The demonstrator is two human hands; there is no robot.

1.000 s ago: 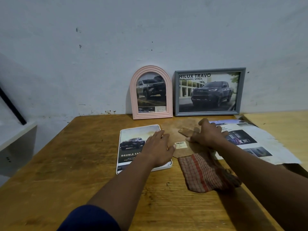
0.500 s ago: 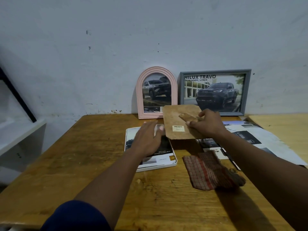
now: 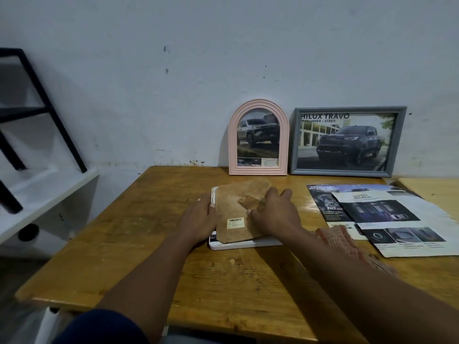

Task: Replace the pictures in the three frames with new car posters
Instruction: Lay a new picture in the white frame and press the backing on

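A white frame (image 3: pixel 248 244) lies flat on the wooden table (image 3: pixel 124 244). A brown backing board (image 3: pixel 233 207) with a barcode sticker and a stand leg lies on top of it, covering the poster. My left hand (image 3: pixel 198 219) grips the frame's left edge, thumb at the board's edge. My right hand (image 3: pixel 273 214) holds the board on its right side, fingers around the stand leg. A pink arched frame (image 3: pixel 233 140) and a grey frame (image 3: pixel 347 172) lean against the wall, each with a truck poster inside.
Loose car posters (image 3: pixel 397 219) are spread on the table at the right. A checked cloth (image 3: pixel 340 239) lies beside my right forearm. A white shelf (image 3: pixel 37 189) with a black metal stand is on the left. A second tabletop (image 3: pixel 432 189) adjoins at far right.
My right hand lifted the backing board from the table and brought it left, down onto the white frame. My left hand slid from the poster's face to the frame's left edge.
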